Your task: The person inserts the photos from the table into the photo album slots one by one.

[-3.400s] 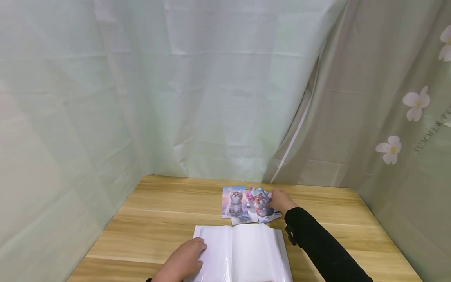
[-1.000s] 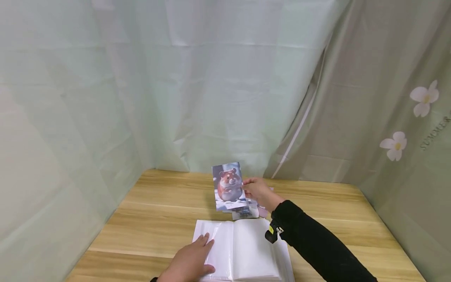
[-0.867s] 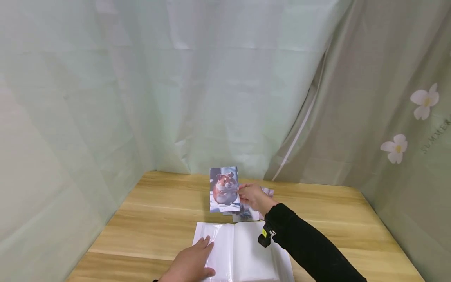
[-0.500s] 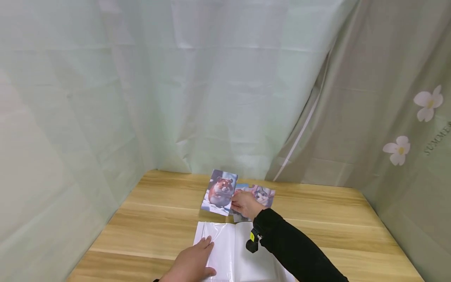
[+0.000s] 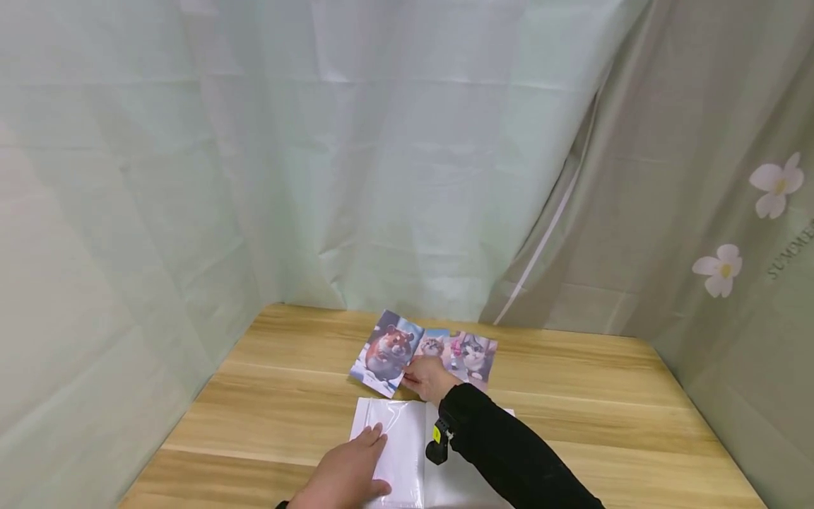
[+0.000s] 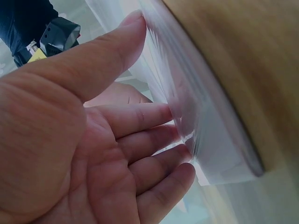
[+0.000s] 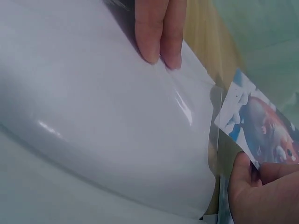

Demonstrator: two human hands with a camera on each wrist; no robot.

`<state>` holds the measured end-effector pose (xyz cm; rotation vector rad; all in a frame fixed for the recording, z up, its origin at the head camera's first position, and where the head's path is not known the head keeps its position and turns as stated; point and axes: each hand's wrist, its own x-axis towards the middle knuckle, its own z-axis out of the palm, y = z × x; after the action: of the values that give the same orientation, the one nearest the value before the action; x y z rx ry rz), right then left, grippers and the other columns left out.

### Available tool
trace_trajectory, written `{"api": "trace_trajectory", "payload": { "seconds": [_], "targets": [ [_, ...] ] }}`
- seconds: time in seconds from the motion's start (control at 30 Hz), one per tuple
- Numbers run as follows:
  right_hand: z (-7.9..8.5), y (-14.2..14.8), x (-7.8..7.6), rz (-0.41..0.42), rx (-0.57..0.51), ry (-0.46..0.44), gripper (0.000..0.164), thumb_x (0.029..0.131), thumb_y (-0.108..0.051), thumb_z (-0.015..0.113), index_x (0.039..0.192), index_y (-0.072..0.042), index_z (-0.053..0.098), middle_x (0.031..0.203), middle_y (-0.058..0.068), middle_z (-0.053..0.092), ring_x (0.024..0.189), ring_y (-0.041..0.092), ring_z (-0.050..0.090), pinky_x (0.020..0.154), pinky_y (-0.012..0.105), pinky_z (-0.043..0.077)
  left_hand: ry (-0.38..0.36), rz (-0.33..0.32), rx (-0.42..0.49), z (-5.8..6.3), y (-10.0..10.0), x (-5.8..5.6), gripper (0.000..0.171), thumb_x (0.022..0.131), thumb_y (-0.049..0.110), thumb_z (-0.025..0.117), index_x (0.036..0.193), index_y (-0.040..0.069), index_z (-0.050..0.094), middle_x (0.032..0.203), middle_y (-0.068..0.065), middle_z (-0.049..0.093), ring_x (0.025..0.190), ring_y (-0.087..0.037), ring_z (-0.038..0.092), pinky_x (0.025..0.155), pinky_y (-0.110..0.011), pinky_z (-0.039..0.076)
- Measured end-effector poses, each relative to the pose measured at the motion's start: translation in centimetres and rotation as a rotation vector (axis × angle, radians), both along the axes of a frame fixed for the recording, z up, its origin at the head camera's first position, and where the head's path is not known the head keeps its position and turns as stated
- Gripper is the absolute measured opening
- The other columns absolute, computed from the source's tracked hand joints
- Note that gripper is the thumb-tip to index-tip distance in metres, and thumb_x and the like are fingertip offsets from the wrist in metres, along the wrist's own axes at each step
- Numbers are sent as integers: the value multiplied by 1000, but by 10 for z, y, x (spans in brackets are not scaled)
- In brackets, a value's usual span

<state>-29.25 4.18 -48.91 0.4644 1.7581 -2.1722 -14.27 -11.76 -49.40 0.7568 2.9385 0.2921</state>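
Observation:
My right hand (image 5: 429,378) pinches a photo card of a hamster (image 5: 386,350) by its lower right edge, the card leaning above the far left corner of an open photo album (image 5: 407,452). In the right wrist view, thumb and finger (image 7: 254,186) grip the card (image 7: 266,126) close to the open end of a clear page sleeve (image 7: 212,135). My left hand (image 5: 346,470) rests on the album's left page with extended fingers. The left wrist view shows that hand (image 6: 93,130) with its fingertips against the glossy sleeves (image 6: 187,107). The album's white right page is partly hidden under my right forearm.
Behind the album lie a kitten card (image 5: 434,343) and a grey-and-white cat card (image 5: 473,353), overlapping. A wooden table (image 5: 267,396) carries everything. Pale curtains (image 5: 407,177) hang along its back and sides. A small camera (image 5: 437,445) sits on my right wrist.
My right hand has lifted the hamster card from the pile and brought it left and nearer the album, tilting it. The left hand has shifted slightly inward on the page, then stayed there.

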Motion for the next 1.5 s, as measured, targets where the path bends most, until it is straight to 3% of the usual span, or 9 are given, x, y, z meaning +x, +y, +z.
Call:
{"api": "trace_trajectory", "payload": {
  "seconds": [0.43, 0.57, 0.67, 0.87, 1.1, 1.33, 1.43, 1.5],
  "targets": [
    [4, 2, 5, 1, 65, -49, 22, 93, 14, 57, 114, 8, 59, 94, 15, 59, 81, 22, 58, 89, 37, 56, 12, 4, 31, 3, 0, 1, 73, 80, 44, 80, 131, -4, 62, 140, -19, 56, 127, -36, 55, 100, -43, 50],
    [1, 6, 8, 29, 108, 4, 15, 90, 19, 56, 97, 5, 54, 94, 16, 56, 85, 26, 58, 93, 45, 55, 24, 4, 38, 2, -2, 2, 72, 79, 42, 80, 130, -5, 62, 140, -19, 57, 127, -36, 55, 100, -44, 50],
    [-1, 11, 10, 52, 136, 52, 27, 87, 22, 52, 80, -2, 44, 91, 13, 51, 85, 26, 56, 94, 49, 54, 26, 5, 47, 2, -3, 3, 72, 78, 41, 81, 130, -5, 62, 140, -20, 57, 126, -37, 55, 99, -44, 51],
    [-1, 21, 10, 96, 302, 138, 38, 84, 23, 51, 66, -7, 38, 75, 6, 43, 69, 20, 55, 79, 44, 60, 26, 1, 63, 1, -3, 4, 73, 78, 42, 81, 130, -6, 61, 140, -20, 56, 127, -38, 55, 99, -45, 51],
    [3, 34, 9, 202, 582, 203, 33, 82, 19, 58, 68, -5, 41, 80, 12, 52, 63, 24, 68, 59, 34, 60, 29, -6, 89, 2, -3, 5, 73, 78, 39, 81, 129, -8, 60, 140, -23, 55, 127, -41, 54, 100, -46, 49],
    [-19, 44, -18, 267, 763, 268, 26, 75, 18, 61, 69, -1, 46, 74, 14, 51, 56, 26, 67, 53, 35, 59, -2, 7, 93, 0, -1, 3, 73, 79, 39, 81, 132, -7, 60, 141, -24, 54, 129, -42, 52, 103, -48, 47],
    [-14, 44, -14, 304, 783, 304, 26, 75, 18, 61, 68, -2, 46, 72, 12, 49, 54, 23, 64, 50, 33, 57, -14, 9, 97, 1, -1, 3, 73, 79, 38, 81, 132, -7, 59, 141, -24, 54, 129, -42, 51, 103, -49, 47],
    [2, 41, -3, 322, 809, 307, 26, 76, 18, 61, 67, -2, 46, 69, 10, 49, 54, 21, 62, 50, 31, 56, -24, 14, 95, 2, -1, 3, 73, 79, 38, 81, 132, -6, 59, 142, -24, 53, 130, -42, 51, 103, -49, 46]
  ]
}}
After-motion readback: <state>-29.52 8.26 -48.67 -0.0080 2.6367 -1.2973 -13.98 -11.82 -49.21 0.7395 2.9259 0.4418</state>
